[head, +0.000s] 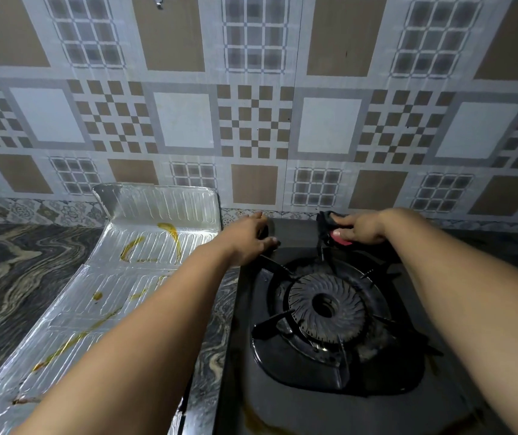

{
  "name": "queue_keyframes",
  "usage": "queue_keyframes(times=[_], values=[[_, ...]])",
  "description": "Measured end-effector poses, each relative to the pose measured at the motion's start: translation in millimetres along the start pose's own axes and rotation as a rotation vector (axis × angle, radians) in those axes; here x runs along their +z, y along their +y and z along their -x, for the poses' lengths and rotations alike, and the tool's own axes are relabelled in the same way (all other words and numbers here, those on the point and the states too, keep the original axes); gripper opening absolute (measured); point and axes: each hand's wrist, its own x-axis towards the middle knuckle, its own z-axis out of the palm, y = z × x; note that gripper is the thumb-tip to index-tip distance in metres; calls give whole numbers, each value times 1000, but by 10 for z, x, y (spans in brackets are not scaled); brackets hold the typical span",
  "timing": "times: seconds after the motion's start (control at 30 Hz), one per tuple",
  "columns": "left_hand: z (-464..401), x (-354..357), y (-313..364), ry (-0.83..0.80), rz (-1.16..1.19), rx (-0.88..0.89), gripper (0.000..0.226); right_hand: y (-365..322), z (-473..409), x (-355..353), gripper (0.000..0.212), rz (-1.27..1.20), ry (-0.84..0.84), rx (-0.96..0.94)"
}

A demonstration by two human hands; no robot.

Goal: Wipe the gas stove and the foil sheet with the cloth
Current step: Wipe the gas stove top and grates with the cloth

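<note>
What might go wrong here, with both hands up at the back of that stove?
1. The right hand presses the cloth near the pan support; a loose corner could snag on its prongs.
2. The left hand braces the stove's back left corner; pushing might shift it on the counter.
3. The left forearm hangs close above the yellow smears on the foil sheet and could pick them up.
</note>
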Motion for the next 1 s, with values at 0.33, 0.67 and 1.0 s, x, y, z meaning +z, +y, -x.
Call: queue_keyframes(times=[0.33, 0.67, 1.0], values=[[-298, 41, 96, -121, -143, 128, 54, 205, -15, 249, 63, -152, 52, 33], [-421, -7, 175, -168, 13, 73, 54, 547, 128, 464, 55, -246, 116, 58], [-476, 12, 198, -171, -9, 33, 54, 1100, 316, 678, 51, -298, 176, 196]])
